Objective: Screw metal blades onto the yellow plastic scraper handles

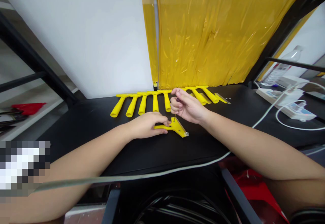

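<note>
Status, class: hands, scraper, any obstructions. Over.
Left hand gripping yellow scraper. Right hand holding thin-shafted tool at scraper's head. Pale cable clear of both hands.

Place: apparent small workshop | Basis: matching yellow scrapers point(130, 107) lined along rear of black tabletop point(142, 153); power strip point(302, 111) at tabletop's right; shelving point(54, 106) left of tabletop; yellow sheeting point(218, 34) behind tabletop

Two hands point(146, 125); one screwdriver point(178, 99); one held scraper point(178, 128); at least seven scrapers point(131, 107) behind; one bottle point(280, 69).
</note>
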### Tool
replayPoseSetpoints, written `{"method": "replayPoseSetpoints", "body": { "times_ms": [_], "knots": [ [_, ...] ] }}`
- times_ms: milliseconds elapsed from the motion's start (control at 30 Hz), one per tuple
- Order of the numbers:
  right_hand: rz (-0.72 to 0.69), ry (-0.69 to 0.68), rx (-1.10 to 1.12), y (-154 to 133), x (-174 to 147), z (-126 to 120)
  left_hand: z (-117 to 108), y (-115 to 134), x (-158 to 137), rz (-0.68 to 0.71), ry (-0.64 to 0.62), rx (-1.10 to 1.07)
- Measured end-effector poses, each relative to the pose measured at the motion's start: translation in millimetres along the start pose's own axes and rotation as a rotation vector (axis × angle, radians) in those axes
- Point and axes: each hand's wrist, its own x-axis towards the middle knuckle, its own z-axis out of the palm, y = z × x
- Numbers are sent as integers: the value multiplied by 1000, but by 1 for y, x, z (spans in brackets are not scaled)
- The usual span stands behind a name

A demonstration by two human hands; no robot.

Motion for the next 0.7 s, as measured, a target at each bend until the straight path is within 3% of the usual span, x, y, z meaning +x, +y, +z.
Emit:
{"method": "replayPoseSetpoints", "body": {
  "times_ms": [200, 433, 700],
  "knots": [
    [-87, 88, -35, 4, 2, 1, 0, -1, -1, -3, -8, 24],
    [6, 53, -22, 2, 1, 2, 1, -3, 0, 17, -16, 38],
    [-38, 160, -14, 1, 4, 0, 1, -1, 0, 31, -13, 65]
  ]
}}
